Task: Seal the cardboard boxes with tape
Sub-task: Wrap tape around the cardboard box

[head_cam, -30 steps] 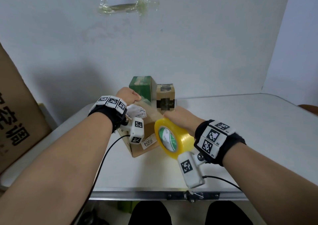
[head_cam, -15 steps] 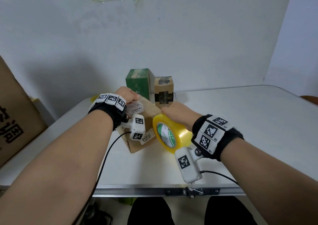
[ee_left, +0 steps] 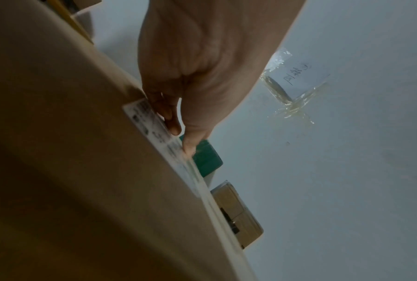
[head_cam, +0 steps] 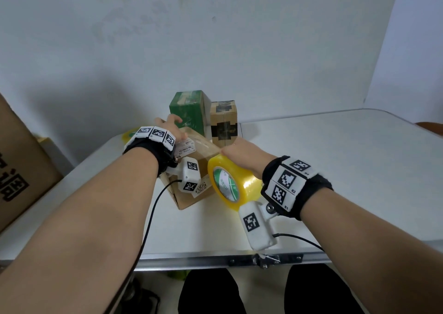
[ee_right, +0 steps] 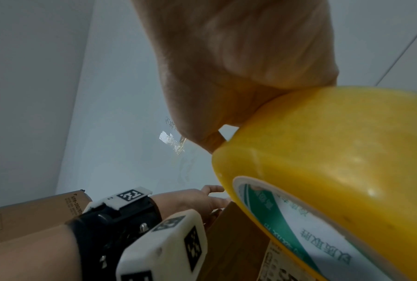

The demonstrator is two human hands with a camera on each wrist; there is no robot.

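Note:
A brown cardboard box [head_cam: 203, 149] with white labels stands mid-table. My left hand [head_cam: 171, 125] lies over its far top edge, and in the left wrist view its fingers [ee_left: 172, 123] and thumb lie straight, pressing on the box [ee_left: 82, 171] by a label. My right hand [head_cam: 242, 153] grips a yellow tape roll [head_cam: 231, 183] at the box's near right top corner. A glossy strip of tape runs across the top from the roll towards the left hand. In the right wrist view the tape roll [ee_right: 334, 152] fills the right side, held from above by the right hand [ee_right: 238, 57].
A green box [head_cam: 189, 114] and a small brown box with black tape [head_cam: 224, 124] stand just behind. A second tape roll [head_cam: 128, 135] peeks out behind my left wrist. A big carton [head_cam: 21, 169] stands left of the table [head_cam: 335, 157]; its metal front edge [head_cam: 203, 258] is close.
My left hand's fingers have gone from curled to straight at the box's far edge. The right hand still holds the roll at the box's near corner. The head view has tilted up.

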